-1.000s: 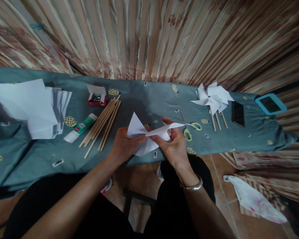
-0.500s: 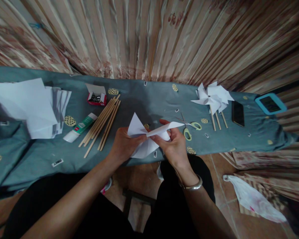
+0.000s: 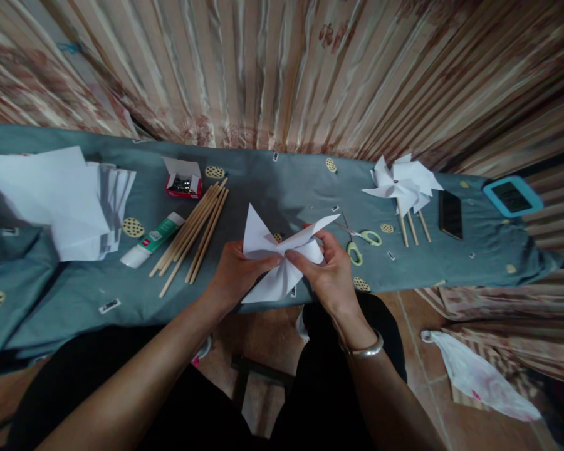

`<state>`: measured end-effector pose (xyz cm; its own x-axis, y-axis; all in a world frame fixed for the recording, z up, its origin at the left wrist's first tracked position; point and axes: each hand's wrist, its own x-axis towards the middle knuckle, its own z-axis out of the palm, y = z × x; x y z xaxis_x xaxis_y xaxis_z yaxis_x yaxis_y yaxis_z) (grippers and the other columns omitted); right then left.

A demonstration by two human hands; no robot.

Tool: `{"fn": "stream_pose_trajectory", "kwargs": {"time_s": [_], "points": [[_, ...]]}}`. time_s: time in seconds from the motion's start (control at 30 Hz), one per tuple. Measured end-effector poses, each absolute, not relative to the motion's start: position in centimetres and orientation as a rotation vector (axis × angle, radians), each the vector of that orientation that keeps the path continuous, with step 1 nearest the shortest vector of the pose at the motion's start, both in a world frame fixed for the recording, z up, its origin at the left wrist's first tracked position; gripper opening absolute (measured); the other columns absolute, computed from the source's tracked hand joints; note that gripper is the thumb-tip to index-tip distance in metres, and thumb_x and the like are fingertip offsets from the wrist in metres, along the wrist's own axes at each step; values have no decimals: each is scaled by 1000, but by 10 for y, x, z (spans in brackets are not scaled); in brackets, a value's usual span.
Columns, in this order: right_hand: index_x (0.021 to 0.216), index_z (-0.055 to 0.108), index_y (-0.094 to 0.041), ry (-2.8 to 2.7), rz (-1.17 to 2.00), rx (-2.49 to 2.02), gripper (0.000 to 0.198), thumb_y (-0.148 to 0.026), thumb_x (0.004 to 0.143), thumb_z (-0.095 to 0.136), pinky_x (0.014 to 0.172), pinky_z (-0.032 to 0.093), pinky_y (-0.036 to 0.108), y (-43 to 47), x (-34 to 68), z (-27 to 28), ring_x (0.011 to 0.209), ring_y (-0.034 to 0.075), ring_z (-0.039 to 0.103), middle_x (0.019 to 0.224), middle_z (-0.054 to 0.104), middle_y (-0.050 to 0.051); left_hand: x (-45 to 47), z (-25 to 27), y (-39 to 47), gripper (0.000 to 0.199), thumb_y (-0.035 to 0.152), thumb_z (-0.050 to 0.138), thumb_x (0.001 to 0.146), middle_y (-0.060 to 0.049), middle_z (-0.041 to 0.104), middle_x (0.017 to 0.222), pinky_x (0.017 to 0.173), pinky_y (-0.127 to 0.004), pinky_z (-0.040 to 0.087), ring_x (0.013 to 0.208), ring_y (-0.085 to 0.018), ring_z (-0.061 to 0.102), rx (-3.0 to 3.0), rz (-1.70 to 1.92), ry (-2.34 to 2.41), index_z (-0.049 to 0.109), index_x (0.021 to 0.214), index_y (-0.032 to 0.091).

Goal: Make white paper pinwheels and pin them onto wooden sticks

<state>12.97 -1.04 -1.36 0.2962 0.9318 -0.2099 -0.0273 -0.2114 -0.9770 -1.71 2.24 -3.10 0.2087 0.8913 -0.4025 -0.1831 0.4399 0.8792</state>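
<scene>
Between my hands is a white paper pinwheel (image 3: 275,283), its blades folded in toward the middle. My left hand (image 3: 235,269) grips its left side, with the thumb pressed near the centre. From the right, my right hand (image 3: 331,266) holds the other side; its thumb also presses by the centre, where a small dark spot shows. The fingers behind the paper are partly hidden. Scissors (image 3: 355,252) with green handles lie just right of my right hand. To the left of my left hand rests a bundle of wooden sticks (image 3: 197,228).
A glue stick (image 3: 153,241) and an open red box of metal pins (image 3: 184,183) lie left, beyond them stacked white paper (image 3: 47,200). Finished pinwheels on sticks (image 3: 404,181), a phone (image 3: 450,214) and a blue-framed device (image 3: 513,196) are on the right. A curtain (image 3: 263,75) hangs behind.
The pinwheel has been turned more face-up, and its blades stand more spread. Both thumbs now press close to its centre, where a small dark spot has come into view.
</scene>
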Motion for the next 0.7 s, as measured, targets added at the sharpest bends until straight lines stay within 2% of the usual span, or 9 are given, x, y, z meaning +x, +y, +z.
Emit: {"fn": "stream_pose_trajectory", "kwargs": {"time_s": [0.27,0.47,0.7], "points": [[96,62,-23,-872,1138,-1491,43,-32,59,83,61,56,31,-12,132,-14,69,19,68,81,75,-2,-15,-24,20,19,19,84,46,2,70,59,60,-24,49,56,-12,61,624,821,1011,72,60,16],[101,63,-23,-848,1155,-1504,50,-33,57,85,56,54,30,-13,133,-16,63,18,66,79,75,-2,-15,-32,16,22,22,82,50,-1,74,68,65,-28,51,60,-15,65,649,829,1014,74,68,14],[107,62,-22,-867,1173,-1509,59,-35,55,86,60,57,33,-13,138,-14,65,20,68,80,75,0,-19,-33,12,25,26,82,55,-3,75,74,68,-30,53,68,-19,68,843,798,980,74,77,15]]}}
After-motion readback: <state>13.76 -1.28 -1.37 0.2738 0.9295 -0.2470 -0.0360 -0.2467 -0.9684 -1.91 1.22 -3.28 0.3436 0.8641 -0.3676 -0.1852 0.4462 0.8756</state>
